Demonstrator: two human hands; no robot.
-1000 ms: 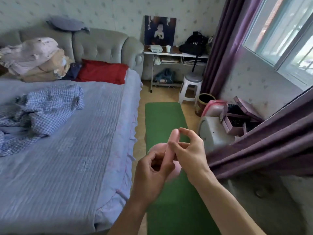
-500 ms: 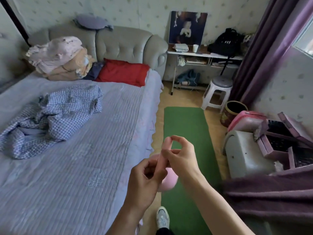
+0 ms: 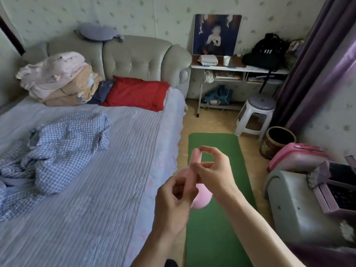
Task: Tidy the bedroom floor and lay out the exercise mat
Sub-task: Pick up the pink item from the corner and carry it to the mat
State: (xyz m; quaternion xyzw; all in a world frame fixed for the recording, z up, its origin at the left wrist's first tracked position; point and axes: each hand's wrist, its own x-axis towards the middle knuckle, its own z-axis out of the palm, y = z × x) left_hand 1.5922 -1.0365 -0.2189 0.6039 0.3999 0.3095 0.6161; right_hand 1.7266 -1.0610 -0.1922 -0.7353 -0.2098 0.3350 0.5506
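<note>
Exercise mat (image 3: pixel 213 224) lies between bed (image 3: pixel 92 189) and stool (image 3: pixel 256 116); both hands' grip pinches pink strap (image 3: pixel 193 170)

Walls: pale leaf-print wallpaper (image 3: pixel 154 14).
Floor: tan (image 3: pixel 215 120).
Bed (image 3: pixel 96 189): grey tufted headboard (image 3: pixel 134 56), blue quilted cover, red pillow (image 3: pixel 136 93).
Table (image 3: pixel 238 68): white, against far wall.
Stool (image 3: pixel 257 114): white, beside purple curtain (image 3: pixel 312 64).

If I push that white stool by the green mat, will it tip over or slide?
The white stool looks like thin plastic, so it is probably light and would slide on the smooth floor. Its legs splay outward, so it seems hard to tip. A push high on the seat might still rock it.
</note>
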